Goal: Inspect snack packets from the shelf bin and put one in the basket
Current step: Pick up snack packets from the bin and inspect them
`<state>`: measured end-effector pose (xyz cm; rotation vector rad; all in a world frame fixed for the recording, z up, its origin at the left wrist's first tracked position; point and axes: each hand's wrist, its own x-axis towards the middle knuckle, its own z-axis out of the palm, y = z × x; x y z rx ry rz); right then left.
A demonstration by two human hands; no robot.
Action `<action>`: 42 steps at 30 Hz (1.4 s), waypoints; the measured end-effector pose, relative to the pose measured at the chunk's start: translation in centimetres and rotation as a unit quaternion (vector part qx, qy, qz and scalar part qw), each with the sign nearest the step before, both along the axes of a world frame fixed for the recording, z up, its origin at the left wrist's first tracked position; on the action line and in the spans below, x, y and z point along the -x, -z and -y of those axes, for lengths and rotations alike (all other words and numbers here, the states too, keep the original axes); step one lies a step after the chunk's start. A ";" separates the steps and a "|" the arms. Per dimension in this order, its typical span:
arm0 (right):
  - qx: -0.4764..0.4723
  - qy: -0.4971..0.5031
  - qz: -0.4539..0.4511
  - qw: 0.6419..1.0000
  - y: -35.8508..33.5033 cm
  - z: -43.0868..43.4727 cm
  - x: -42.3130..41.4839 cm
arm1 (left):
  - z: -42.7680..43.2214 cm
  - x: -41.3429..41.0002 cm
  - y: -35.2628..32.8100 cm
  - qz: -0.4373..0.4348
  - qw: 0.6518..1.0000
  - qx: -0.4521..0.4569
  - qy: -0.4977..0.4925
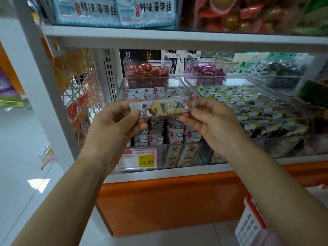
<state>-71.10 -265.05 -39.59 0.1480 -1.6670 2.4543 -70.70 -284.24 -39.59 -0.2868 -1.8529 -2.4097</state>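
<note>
- Your bare forearms rise from the bottom edge and meet in front of the bins.
- Basket [252, 222]: white mesh with a red rim, low beside your right forearm. Only a corner shows, so I cannot tell what is in it.
- Left hand [115, 119]: pinches the packet's left end, thumb on the front face, fingers curled behind.
- Right hand [211, 119]: pinches the right end, thumb under the lower edge, fingers curled round the end.
- Packet [165, 108]: long and narrow, held level in the air between both hands, printed face toward you. It carries cartoon figures, a yellow panel and a red balloon at the right end. It sits just in front of the bin, not in the basket.
- Bin [122, 89]: clear, leftmost in the front row on the shelf [177, 173]. It holds more packets [156, 137] printed with balloons and clouds, standing in rows.
- Price tag [138, 158]: on the bin's front wall, with a yellow box reading 15.80.
- Next bin [257, 110]: just to the right, heaped with dark and white packs.
- Behind are two smaller clear bins: red sweets [147, 70] on the left, purple sweets [207, 70] on the right.
- Top shelf [159, 37]: blue-white bags [113, 11] with Chinese lettering stand on it.
- Orange panel [168, 201]: under the shelf, with pale floor [21, 157] to the left.
</note>
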 end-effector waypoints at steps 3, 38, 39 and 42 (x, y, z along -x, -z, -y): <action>-0.117 0.066 -0.036 0.990 0.4 -0.1 0.1 | 0.1 0.4 0.2 0.027 0.999 -0.012 0.031; -0.354 0.099 -0.153 0.917 0.8 1.5 -0.3 | 0.0 0.1 0.1 -0.021 0.977 0.203 -0.063; -0.353 0.094 -0.160 0.917 0.9 1.6 -0.4 | 0.0 0.1 0.0 -0.020 0.977 0.200 -0.072; -0.347 0.083 -0.162 0.920 1.0 1.8 -0.4 | 0.0 0.0 -0.1 -0.031 0.973 0.207 -0.093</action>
